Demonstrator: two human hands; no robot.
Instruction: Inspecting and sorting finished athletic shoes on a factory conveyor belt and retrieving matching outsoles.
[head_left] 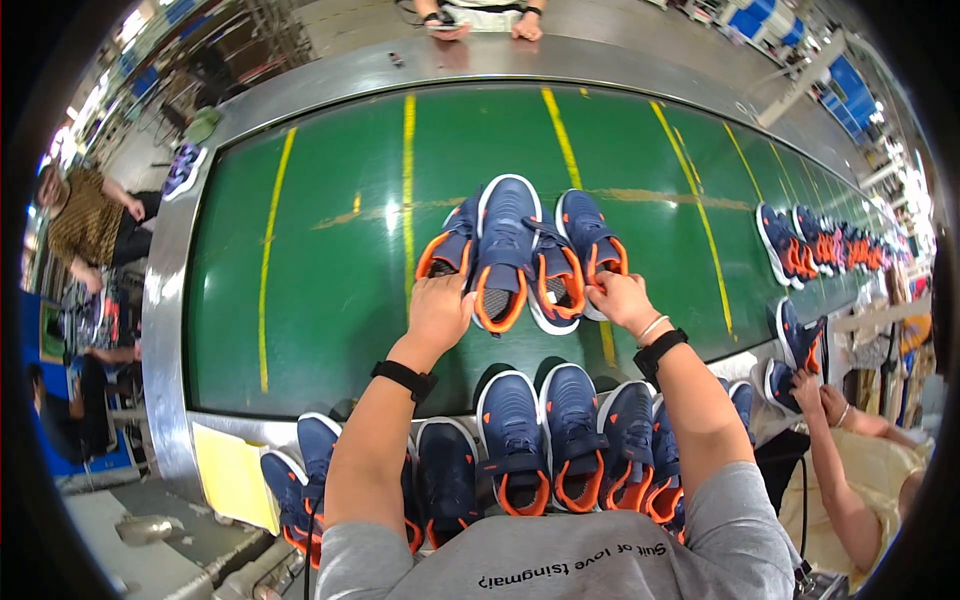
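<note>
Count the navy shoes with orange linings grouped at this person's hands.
4, left to right: first shoe at the left hand, second shoe, third shoe, fourth shoe at the right hand. The hands partly cover the outer two.

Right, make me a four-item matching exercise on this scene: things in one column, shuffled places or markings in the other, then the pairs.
Things:
1. Left hand
2. Yellow sheet
3. Right hand
4. Green belt

Places or markings:
A. At the heel of the rightmost shoe in the group of four
B. Crossed by yellow stripes
C. At the heel of the leftmost shoe in that group
D. By the belt's near left corner

Pairs: 1-C, 2-D, 3-A, 4-B
</note>
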